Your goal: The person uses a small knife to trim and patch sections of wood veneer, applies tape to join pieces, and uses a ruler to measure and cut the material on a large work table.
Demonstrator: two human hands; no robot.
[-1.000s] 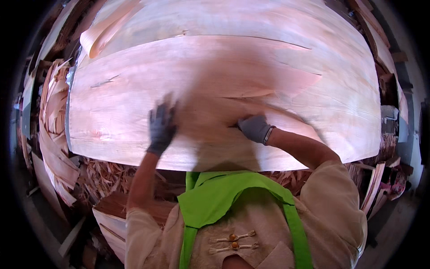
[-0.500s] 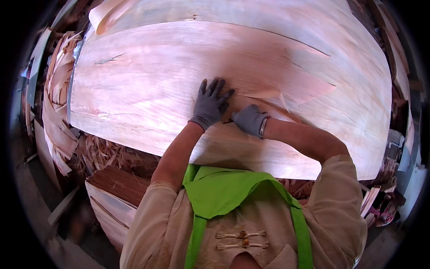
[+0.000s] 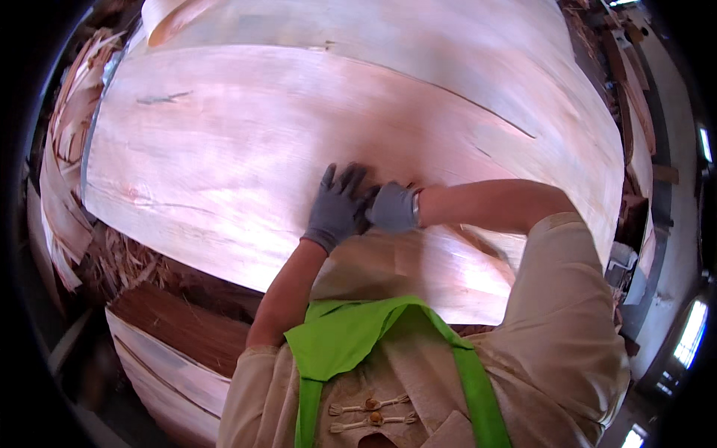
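Thin, pale pinkish wood veneer (image 3: 216, 149) lies spread out in front of me in large sheets. My left hand (image 3: 334, 207), in a grey glove, rests on it with the fingers stretched and spread; their tips are blurred. Right beside its fingers, my right hand (image 3: 393, 207), also gloved in grey, is closed in a fist around a small dark tool. The fist hides most of this tool, so its kind does not show. A long dark split (image 3: 448, 95) runs across the veneer beyond my hands.
Torn veneer strips (image 3: 66, 179) hang at the left edge of the sheets. Shredded scraps (image 3: 123, 257) lie below that edge. A stack of veneer (image 3: 179, 328) stands at the near left. Beyond the right edge are pieces of wood (image 3: 633, 119) and a pale wall.
My right fist has moved left, up against the left hand's fingers. The loose veneer flap with a pointed end, right of my hands, no longer shows there. The whole view has tilted somewhat.
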